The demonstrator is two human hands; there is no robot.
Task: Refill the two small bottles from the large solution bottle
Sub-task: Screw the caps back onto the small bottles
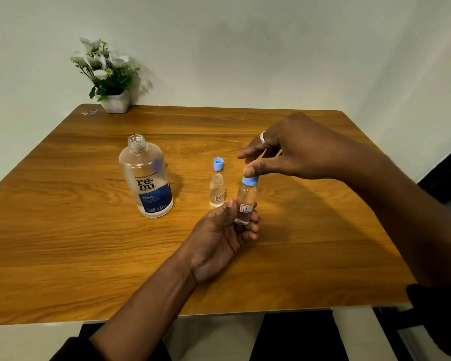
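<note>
The capped small bottle (245, 201) is held above the table (63, 243) in the left hand (220, 239)'s closed grip while right-hand fingertips (250, 171) pinch its blue cap (250, 180), probably unscrewing; pouring from the large solution bottle (147, 178) likely follows.

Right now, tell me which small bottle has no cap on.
The small bottle standing on the table beside the large bottle. The other, in the left hand, wears a blue cap.

large bottle (146, 178) left of open small bottle (216, 191), loose cap (218, 163) behind
</note>
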